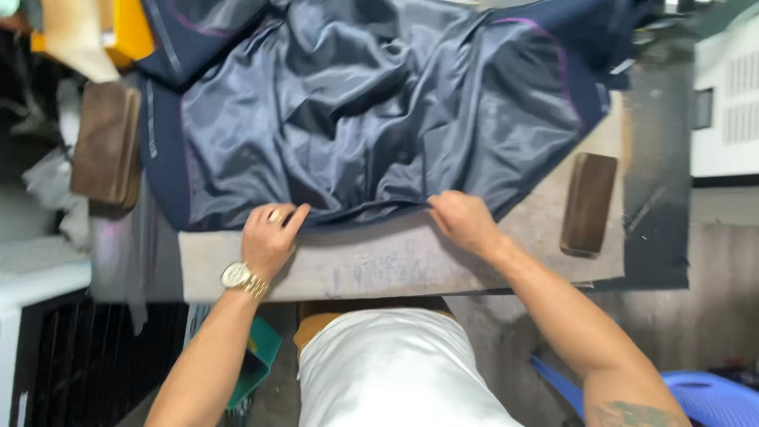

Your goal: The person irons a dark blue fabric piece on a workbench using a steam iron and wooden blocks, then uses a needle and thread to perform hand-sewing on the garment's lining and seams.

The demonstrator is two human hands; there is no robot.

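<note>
A dark navy garment lies spread inside out on a grey padded board, its shiny grey-blue lining facing up and wrinkled. My left hand, with a ring and a gold wristwatch, rests on the lining's near hem, fingers pressing it to the board. My right hand pinches the same hem further right, fingers closed on the fabric edge.
A brown wooden block lies on the board's right end. A larger brown block sits at the left. A yellow object is at the far left corner, a white machine at right, a blue plastic stool below right.
</note>
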